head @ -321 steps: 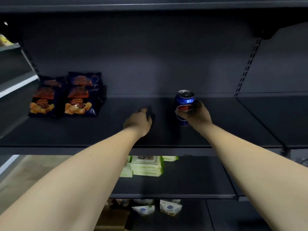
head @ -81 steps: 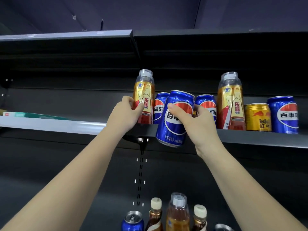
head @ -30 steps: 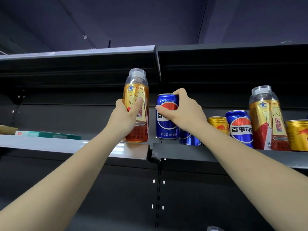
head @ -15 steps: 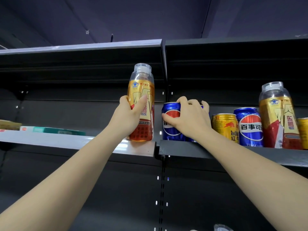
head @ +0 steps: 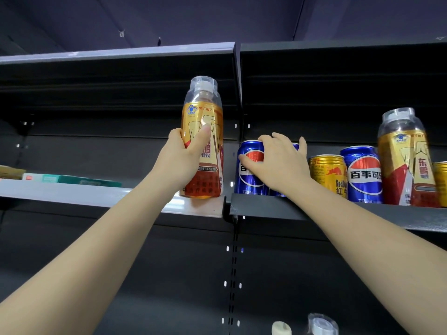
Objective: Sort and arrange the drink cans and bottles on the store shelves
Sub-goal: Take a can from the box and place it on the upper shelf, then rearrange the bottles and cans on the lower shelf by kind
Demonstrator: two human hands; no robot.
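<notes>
Left hand: my left hand (head: 180, 163) grips the gold bottle (head: 202, 139), thumb across the label, fingers curled behind it.
Gold bottle: it stands upright with its base on the right end of the grey shelf (head: 72, 193), right at the edge.
Right hand: my right hand (head: 278, 163) grips the blue can (head: 250, 170), fingers over its rim, thumb on the logo.
Blue can: it sits at the left end of the dark shelf (head: 278, 209), just across the gap from the bottle; a second blue one seems to hide behind my hand.
Done so far: I judge the sorting is barely under way, with only this bottle pulled apart from the cans.
Left to do: on the dark shelf a gold can (head: 329, 175), another blue can (head: 365, 174), a second gold bottle (head: 406, 160) and one more gold can (head: 441, 183) at the frame edge stand mixed in a row.
Around: flat boxes (head: 70, 181) lie far left on the grey shelf; bottle caps (head: 304, 327) show below.
In the way: the upright post (head: 237, 97) between the two shelves, and the closely packed row.
</notes>
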